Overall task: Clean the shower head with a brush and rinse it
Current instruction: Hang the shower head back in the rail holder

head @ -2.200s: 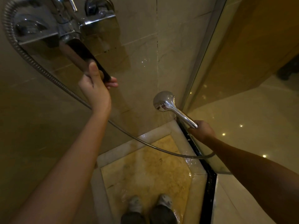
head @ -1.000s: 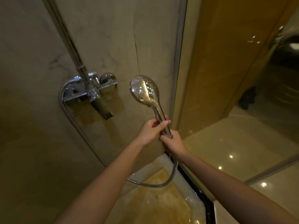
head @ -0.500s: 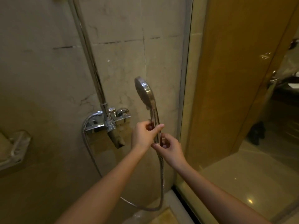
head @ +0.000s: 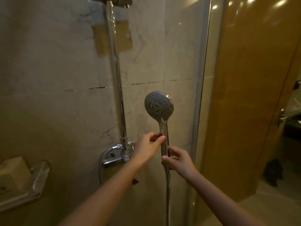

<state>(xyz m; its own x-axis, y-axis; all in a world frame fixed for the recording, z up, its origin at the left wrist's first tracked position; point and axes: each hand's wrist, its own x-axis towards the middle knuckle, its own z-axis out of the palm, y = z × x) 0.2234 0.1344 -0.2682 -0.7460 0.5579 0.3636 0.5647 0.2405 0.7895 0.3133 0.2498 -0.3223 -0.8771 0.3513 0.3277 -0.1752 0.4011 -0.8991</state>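
The chrome shower head (head: 158, 106) stands upright in front of the tiled wall, its grey nozzle face turned towards me. My left hand (head: 147, 148) pinches the upper part of its handle. My right hand (head: 179, 161) grips the handle's lower end, just above where the metal hose (head: 167, 193) hangs straight down. No brush is in view.
A vertical chrome riser rail (head: 116, 79) runs up the wall to a bracket at the top. The tap mixer (head: 116, 154) sits below it, partly behind my left hand. A wire soap rack (head: 35, 181) holding a pale block is at the lower left. A glass shower screen (head: 202, 95) stands right.
My left hand left the tap spout and joined the right on the handle. The shower head rose and turned, so its nozzle face now points at me. My view tilted upward.
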